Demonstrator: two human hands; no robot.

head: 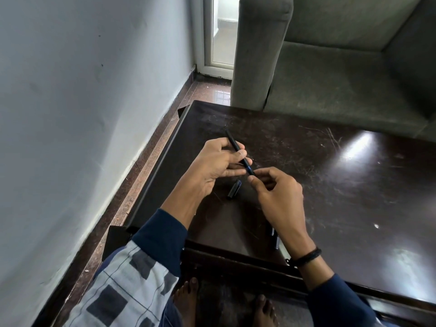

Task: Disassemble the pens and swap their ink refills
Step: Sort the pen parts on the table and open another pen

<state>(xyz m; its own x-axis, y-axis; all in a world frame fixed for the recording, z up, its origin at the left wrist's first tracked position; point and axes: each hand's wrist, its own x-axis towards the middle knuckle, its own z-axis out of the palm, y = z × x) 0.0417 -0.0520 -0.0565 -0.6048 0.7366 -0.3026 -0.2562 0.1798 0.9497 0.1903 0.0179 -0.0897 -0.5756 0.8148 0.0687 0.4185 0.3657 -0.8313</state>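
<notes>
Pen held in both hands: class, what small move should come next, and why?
Probably the right hand should twist the front section of the pen loose while the left hand steadies its barrel: the cap already lies on the table, and the right fingertips pinch that end.

The right hand (278, 199) hides most of some pens (274, 240) near the table's (354, 185) front edge. I cannot count them. Its fingers (256, 182) cover the held pen's (232, 140) tip.

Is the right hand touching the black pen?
Touching. Head view: fingers of the right hand pinch the near end of the slim black pen, which the left hand grips.
</notes>
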